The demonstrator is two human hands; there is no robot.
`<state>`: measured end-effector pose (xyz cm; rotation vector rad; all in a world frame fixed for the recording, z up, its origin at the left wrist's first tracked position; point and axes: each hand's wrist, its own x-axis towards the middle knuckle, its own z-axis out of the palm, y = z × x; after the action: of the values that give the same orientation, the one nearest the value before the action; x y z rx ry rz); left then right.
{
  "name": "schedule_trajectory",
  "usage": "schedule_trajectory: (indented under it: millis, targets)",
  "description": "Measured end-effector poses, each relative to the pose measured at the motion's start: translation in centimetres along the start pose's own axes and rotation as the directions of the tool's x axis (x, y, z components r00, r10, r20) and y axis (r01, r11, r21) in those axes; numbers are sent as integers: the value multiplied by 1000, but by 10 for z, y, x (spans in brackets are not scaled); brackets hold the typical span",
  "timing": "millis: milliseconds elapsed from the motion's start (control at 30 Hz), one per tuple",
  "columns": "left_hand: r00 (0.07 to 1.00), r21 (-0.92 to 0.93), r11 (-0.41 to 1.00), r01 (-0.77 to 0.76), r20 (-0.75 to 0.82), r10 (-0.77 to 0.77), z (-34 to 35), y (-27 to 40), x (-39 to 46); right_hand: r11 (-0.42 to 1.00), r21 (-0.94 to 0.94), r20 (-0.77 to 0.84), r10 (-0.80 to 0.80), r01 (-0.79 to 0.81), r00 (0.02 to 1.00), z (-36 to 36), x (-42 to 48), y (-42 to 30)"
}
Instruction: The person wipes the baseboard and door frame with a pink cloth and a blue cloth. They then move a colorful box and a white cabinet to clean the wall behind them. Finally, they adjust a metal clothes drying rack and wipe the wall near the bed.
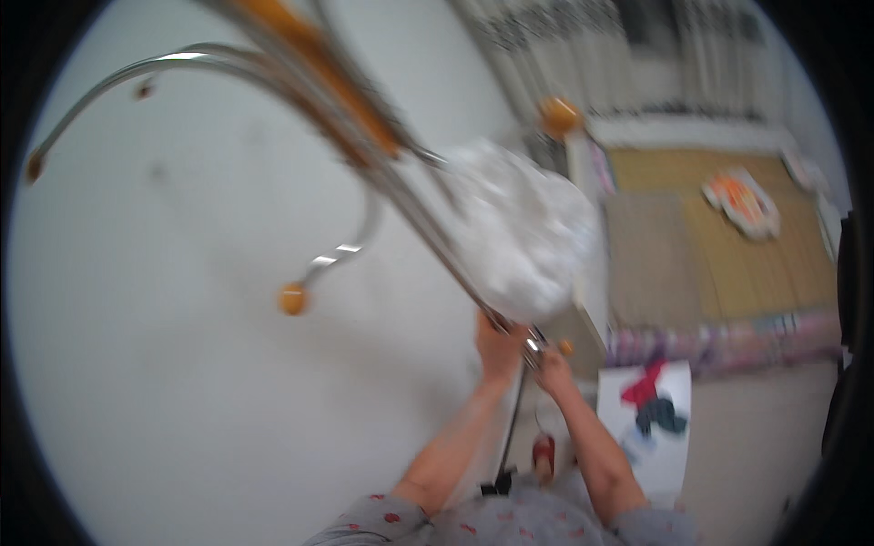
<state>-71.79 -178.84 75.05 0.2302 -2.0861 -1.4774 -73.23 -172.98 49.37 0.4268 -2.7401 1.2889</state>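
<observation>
Both my hands grip the metal pole of a coat stand [416, 218], which tilts across the view from upper left to lower middle. My left hand [500, 348] is wrapped around the pole just below a white bundle, and my right hand [554, 372] holds it slightly lower. The white bundle [526, 232], perhaps a plastic bag or cloth, hangs against the stand and hides part of it. Curved metal hooks end in orange-brown balls; one ball [293, 299] is near the wall, another ball [561, 116] beyond the bundle. Motion blur softens the upper pole.
A white wall [205, 382] fills the left side. To the right is a bed with a woven mat [737, 273] and an orange-and-white item [743, 203] on it. A white board or panel [672, 464] bears coloured cloths [659, 409]. Patterned curtains [567, 61] hang at the back.
</observation>
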Motion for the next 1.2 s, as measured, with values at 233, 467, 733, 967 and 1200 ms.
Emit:
schedule_trajectory:
  millis: [233, 467, 733, 967, 1200]
  targets:
    - [997, -160, 987, -16, 69, 28, -34, -37, -34, 972, 60, 109, 218, -225, 970, -22, -30, -45]
    - [993, -71, 997, 4, 122, 5, -31, -4, -47, 985, 71, 53, 154, -158, 987, -23, -52, -41]
    - [978, -138, 983, 120, 186, -93, -39, 3, -55, 943, 81, 148, 308, -322, 940, -40, -60, -61]
    - [969, -99, 989, 110, 234, -84, -47, 2, -55, 916, 183, 187, 323, -356, 928, -57, -62, -69]
    - [970, 32, 999, 42, 239, -49, -52, -4, -52, 861, 478, 78, 155, -174, 985, -72, -97, -4]
